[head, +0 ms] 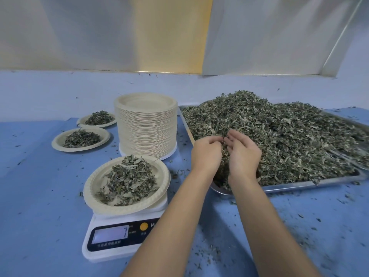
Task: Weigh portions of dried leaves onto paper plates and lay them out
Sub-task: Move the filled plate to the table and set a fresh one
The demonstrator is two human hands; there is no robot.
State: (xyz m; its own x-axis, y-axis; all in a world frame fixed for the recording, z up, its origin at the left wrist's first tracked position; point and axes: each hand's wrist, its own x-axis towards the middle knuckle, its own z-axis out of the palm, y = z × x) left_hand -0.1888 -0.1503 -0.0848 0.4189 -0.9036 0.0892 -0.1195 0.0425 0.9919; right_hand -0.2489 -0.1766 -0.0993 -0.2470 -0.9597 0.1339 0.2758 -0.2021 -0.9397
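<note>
A big heap of dried leaves [279, 132] fills a metal tray [311, 183] at the right. My left hand [205, 154] and my right hand [243, 154] are side by side in the heap's near left corner, fingers curled around a clump of leaves between them. A paper plate [93, 182] with a mound of leaves sits on a white digital scale [119, 234] at the lower left; the display shows 7. Two filled paper plates lie further left, one [60, 140] nearer and one [81, 120] behind it.
A tall stack of empty paper plates [146, 126] stands between the filled plates and the tray. Blue cloth [40, 196] covers the table, with leaf crumbs scattered over it. A pale wall with plastic sheeting rises behind.
</note>
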